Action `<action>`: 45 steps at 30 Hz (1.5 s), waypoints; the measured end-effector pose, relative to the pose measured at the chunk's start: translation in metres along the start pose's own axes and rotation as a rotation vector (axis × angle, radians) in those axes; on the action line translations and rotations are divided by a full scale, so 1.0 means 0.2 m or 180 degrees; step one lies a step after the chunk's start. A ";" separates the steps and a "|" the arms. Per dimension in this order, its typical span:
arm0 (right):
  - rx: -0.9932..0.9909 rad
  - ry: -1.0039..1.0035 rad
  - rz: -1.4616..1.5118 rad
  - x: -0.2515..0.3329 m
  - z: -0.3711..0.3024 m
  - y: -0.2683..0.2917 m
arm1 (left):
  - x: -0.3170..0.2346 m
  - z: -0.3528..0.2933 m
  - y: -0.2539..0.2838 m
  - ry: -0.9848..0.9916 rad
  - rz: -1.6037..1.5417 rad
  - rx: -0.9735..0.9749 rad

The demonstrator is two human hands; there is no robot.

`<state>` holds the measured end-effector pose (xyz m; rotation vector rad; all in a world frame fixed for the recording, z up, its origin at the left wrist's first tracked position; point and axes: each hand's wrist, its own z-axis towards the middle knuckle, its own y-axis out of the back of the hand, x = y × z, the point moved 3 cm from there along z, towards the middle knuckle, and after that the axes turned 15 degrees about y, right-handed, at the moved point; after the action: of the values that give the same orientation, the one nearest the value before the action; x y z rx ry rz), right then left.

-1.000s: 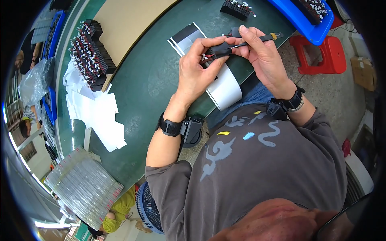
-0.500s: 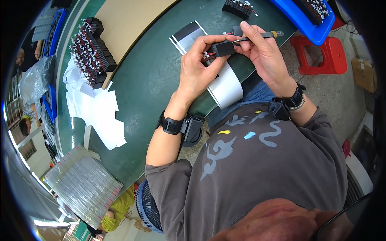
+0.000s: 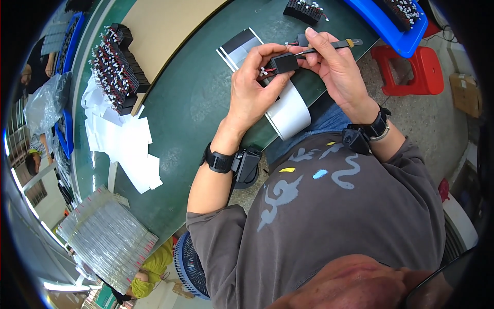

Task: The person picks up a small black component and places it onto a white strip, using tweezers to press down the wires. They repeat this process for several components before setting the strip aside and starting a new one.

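Block [image 3: 284, 62] (black) in left hand [image 3: 252, 87]; right hand [image 3: 339, 74] beside it

The left forearm [image 3: 211, 188] runs from the lower middle of the frame to the left hand [image 3: 252, 85] at upper centre, its thumb and fingers pinching. Beside it, the right hand [image 3: 339, 74] grips, thumb against bent fingers, its forearm [image 3: 388, 147] slanting up from right of centre
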<state>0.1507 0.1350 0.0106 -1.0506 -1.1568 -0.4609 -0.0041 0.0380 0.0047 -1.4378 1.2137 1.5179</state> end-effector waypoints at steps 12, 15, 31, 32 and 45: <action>0.0029 0.0049 -0.0081 0.01 0.00 -0.01 | 0.00 0.00 0.00 0.0110 -0.0052 0.0016; 0.0036 0.0071 -0.0082 0.02 0.00 -0.02 | 0.00 0.00 -0.01 0.0100 -0.0089 0.0032; -0.0037 -0.0012 -0.0214 0.01 0.00 -0.01 | 0.00 -0.01 0.00 0.0171 0.0008 0.0033; -0.0061 -0.0019 -0.0242 0.01 -0.01 -0.02 | 0.00 -0.01 0.00 0.0153 0.0006 0.0038; 0.0007 0.0124 -0.0121 0.00 -0.01 -0.01 | -0.02 -0.01 0.01 0.0218 0.0026 0.0131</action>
<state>0.1500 0.1330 0.0106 -1.0150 -1.1440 -0.5079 -0.0044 0.0354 0.0101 -1.4698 1.2857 1.4513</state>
